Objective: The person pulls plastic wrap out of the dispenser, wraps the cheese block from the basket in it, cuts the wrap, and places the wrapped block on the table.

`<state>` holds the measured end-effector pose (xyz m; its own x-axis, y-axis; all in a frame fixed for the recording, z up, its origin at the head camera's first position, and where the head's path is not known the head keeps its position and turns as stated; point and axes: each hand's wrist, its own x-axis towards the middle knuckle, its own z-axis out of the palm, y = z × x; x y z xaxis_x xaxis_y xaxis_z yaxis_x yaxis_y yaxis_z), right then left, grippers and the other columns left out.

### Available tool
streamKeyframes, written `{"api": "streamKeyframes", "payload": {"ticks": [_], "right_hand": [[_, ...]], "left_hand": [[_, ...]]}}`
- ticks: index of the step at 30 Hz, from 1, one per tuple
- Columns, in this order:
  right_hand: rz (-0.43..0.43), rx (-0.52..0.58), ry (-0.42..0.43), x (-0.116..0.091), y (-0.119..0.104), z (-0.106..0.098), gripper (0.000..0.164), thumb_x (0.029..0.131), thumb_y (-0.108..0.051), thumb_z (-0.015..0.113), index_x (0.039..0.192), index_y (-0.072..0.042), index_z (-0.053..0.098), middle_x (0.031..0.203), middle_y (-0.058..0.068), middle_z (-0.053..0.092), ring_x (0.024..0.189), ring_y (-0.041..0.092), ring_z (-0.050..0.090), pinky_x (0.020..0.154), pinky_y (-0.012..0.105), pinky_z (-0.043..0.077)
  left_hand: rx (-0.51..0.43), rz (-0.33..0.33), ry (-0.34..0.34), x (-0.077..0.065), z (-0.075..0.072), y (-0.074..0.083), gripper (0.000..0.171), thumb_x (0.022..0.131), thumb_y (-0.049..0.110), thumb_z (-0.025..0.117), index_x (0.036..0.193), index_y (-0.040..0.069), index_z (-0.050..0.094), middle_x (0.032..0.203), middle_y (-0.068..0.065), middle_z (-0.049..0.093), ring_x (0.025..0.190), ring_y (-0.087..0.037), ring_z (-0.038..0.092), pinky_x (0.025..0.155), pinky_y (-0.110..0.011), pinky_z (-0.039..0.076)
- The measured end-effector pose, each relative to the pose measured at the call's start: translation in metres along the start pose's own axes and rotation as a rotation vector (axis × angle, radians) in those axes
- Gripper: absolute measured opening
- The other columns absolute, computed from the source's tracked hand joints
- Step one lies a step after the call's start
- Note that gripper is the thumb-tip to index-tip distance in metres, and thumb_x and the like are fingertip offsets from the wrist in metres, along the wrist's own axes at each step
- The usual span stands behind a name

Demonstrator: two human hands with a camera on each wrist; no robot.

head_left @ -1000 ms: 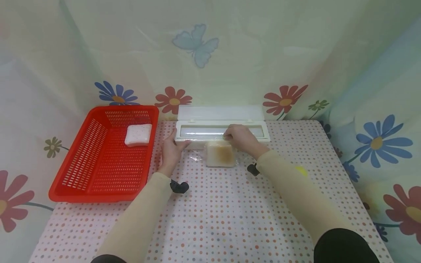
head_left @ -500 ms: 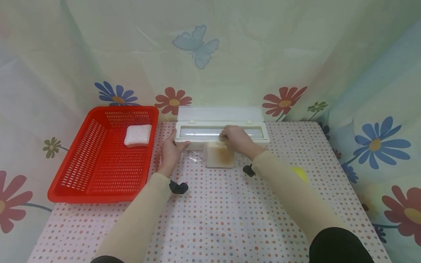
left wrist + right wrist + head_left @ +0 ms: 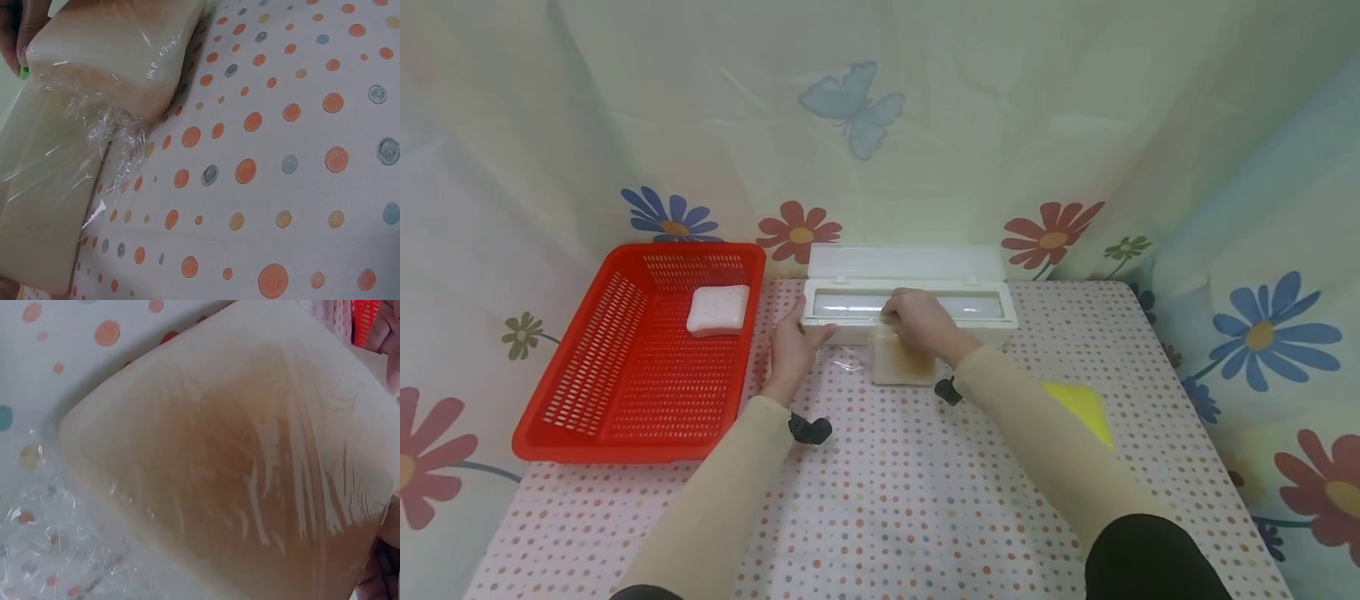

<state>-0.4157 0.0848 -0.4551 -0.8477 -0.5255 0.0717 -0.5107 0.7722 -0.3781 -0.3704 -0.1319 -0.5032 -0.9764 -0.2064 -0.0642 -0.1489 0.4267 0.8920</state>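
Note:
A white cling film dispenser (image 3: 857, 335) stands at the back of the table with its lid raised, the film roll showing inside. My left hand (image 3: 790, 354) grips its left end, thumb along the front. At the front rim my right hand (image 3: 922, 323) pinches a small green slider (image 3: 25, 73), mostly hidden by the fingers. Against the dispenser's front lies a pale square block (image 3: 891, 368) with a tan patch, under clear cling film (image 3: 119, 140). The film is stretched smooth over the block (image 3: 219, 450) and crumpled at its sides. My right hand partly overlaps the block in the head view.
On the left stands a red plastic basket (image 3: 625, 454) holding a white speckled block (image 3: 718, 310). A yellow flat thing (image 3: 1086, 408) lies partly behind my right sleeve. The dotted tablecloth (image 3: 880, 500) covers the table, with a flowered curtain (image 3: 955, 150) behind.
My right hand has slid left along the dispenser's front rim, pinching the slider. More of the yellow thing shows beside the sleeve. My left hand keeps its grip on the dispenser.

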Motion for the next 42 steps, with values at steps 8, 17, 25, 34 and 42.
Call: {"api": "streamKeyframes", "payload": {"ticks": [8,17,25,34,42], "right_hand": [[-0.055,0.013,0.017,0.008,-0.011,0.007,0.015,0.097,-0.007,0.068,0.105,-0.001,0.078,0.099,0.011,0.073,0.100,0.027,0.071,0.095,0.036,0.059],[-0.033,0.048,-0.009,0.016,-0.020,0.010,0.016,0.098,-0.007,0.067,0.109,-0.001,0.077,0.106,0.011,0.073,0.107,0.027,0.070,0.100,0.035,0.057],[-0.075,0.033,-0.006,0.023,-0.027,0.015,0.016,0.097,-0.007,0.069,0.108,-0.001,0.078,0.106,0.011,0.074,0.106,0.027,0.071,0.099,0.035,0.058],[-0.080,0.008,-0.022,0.031,-0.035,0.018,0.014,0.097,-0.010,0.068,0.105,-0.002,0.078,0.104,0.010,0.074,0.105,0.026,0.071,0.097,0.034,0.058],[-0.079,0.004,-0.021,0.036,-0.039,0.023,0.015,0.097,-0.009,0.069,0.107,-0.003,0.078,0.106,0.010,0.075,0.104,0.025,0.072,0.096,0.033,0.059]], "left_hand": [[0.020,-0.011,-0.010,0.001,0.001,0.001,0.089,0.089,0.025,0.080,0.161,0.013,0.030,0.166,-0.005,0.036,0.153,-0.025,0.036,0.124,-0.043,0.032],[0.045,0.005,-0.007,0.001,-0.001,0.002,0.088,0.090,0.025,0.080,0.161,0.013,0.031,0.165,-0.005,0.038,0.151,-0.026,0.040,0.124,-0.044,0.033],[0.025,0.004,-0.010,0.002,0.001,0.000,0.087,0.089,0.023,0.081,0.161,0.013,0.032,0.163,-0.007,0.041,0.147,-0.027,0.044,0.122,-0.044,0.036],[0.028,0.037,0.008,0.004,0.001,-0.002,0.086,0.088,0.022,0.082,0.160,0.015,0.035,0.158,-0.007,0.048,0.142,-0.027,0.050,0.121,-0.045,0.039],[0.024,0.051,0.015,0.003,0.000,-0.003,0.085,0.088,0.021,0.082,0.159,0.016,0.037,0.157,-0.008,0.050,0.141,-0.027,0.051,0.119,-0.045,0.041]]}}
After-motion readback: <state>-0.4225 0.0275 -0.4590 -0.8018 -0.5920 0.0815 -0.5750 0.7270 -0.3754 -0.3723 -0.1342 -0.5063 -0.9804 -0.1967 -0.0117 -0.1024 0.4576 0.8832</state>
